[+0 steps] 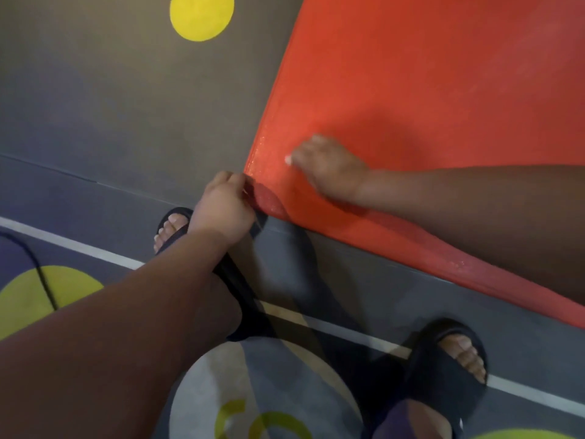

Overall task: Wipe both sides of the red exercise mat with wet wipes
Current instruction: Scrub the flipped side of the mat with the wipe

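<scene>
Nearest the camera, the left forearm [110,327] ran from the lower left toward the centre of the view. At its end, the left hand [223,210] was closed on the near corner of the red mat [427,74], fingers curled round the edge, and that corner was lifted and rolled slightly off the floor [110,106]. The mat occupied the upper right. Its left edge ran straight from the top of the view down to the gripped corner, and its near edge ran from that corner to the lower right, slightly raised and wavy along its length. The right hand [327,172] rested knuckles-up on the mat surface just inside the corner, near the left hand but not touching it. Whether its fingers held anything could not be determined; only a small white speck [288,159] showed at the fingertips. Bare grey floor lay open beyond the left edge, marked by one yellow circle [202,15] well apart from the mat. A band of darker floor separated the near edge from a white line [79,245]. The left sandal [247,315] stood just beside the gripped corner, and the right sandal [443,384] stood on the white line, apart from the mat. A black cable [41,274] lay at the far left.
</scene>
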### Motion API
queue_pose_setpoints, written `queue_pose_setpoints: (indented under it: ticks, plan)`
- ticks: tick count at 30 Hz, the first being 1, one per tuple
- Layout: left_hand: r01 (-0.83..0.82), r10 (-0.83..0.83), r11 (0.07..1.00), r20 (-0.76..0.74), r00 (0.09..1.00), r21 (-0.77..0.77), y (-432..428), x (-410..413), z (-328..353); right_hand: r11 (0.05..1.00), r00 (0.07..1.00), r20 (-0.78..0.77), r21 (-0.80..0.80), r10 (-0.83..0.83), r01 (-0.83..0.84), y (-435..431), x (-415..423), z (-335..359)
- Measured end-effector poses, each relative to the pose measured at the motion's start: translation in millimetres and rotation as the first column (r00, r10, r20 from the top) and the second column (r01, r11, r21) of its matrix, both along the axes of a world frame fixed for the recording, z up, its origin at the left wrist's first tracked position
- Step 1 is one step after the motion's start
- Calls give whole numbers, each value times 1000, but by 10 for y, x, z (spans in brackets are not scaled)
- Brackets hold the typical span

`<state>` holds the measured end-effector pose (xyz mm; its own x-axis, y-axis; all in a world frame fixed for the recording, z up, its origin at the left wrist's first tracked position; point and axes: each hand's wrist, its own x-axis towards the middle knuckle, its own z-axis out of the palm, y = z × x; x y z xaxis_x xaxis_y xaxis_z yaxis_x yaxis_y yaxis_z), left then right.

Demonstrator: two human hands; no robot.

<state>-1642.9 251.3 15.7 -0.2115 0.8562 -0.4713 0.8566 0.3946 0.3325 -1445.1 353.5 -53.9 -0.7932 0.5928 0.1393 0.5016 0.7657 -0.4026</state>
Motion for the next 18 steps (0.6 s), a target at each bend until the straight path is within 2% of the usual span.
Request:
queue_pose_setpoints:
  ticks: [2, 3, 4, 5, 6, 7, 9, 10, 11, 12, 14, 16, 18]
  plan:
    - [149, -149, 987, 2, 989, -63, -34, 48, 5, 952, 952, -8, -19, 305, -305, -299, 105, 32]
    - [191, -191, 978, 4, 982, -89, -45, 65, -7, 909, 908, 47, -31, 416, -415, -356, 166, 84]
    - [201, -200, 973, 15, 980, -110, -45, 86, -10, 888, 884, 93, -8, 458, -459, -310, 206, 123]
    - [192, -190, 974, 30, 981, -122, -29, 102, -13, 902, 900, 105, 43, 423, -429, -188, 209, 99]
    - [176, -172, 975, 38, 984, -138, -4, 118, -16, 949, 949, 95, 76, 299, -307, -20, 191, 102]
    - [166, -162, 973, 38, 986, -162, 19, 130, -21, 989, 985, 120, 61, 125, -133, 172, 175, 128]
    - [179, -177, 963, 30, 984, -201, 62, 122, -3, 982, 962, 197, 8, -189, 191, 399, 132, 190]
    - [187, -183, 958, 38, 982, -216, 76, 109, 20, 971, 951, 200, 2, -236, 240, 374, 82, 165]
    - [192, -185, 956, 51, 981, -223, 81, 92, 26, 976, 955, 213, -23, -208, 218, 293, 31, 170]
    - [201, -191, 950, 64, 979, -237, 85, 80, 30, 990, 969, 219, -59, -112, 128, 158, -2, 178]
    - [217, -202, 943, 82, 976, -252, 59, 63, -16, 988, 984, 117, -84, 138, -128, -267, -14, 126]
    - [202, -189, 942, 73, 979, -268, 37, 69, -41, 931, 930, 52, -47, 365, -363, -492, 65, 103]
    - [198, -177, 932, 95, 980, -303, 29, 89, -48, 891, 885, 120, 2, 451, -454, -360, 150, 77]
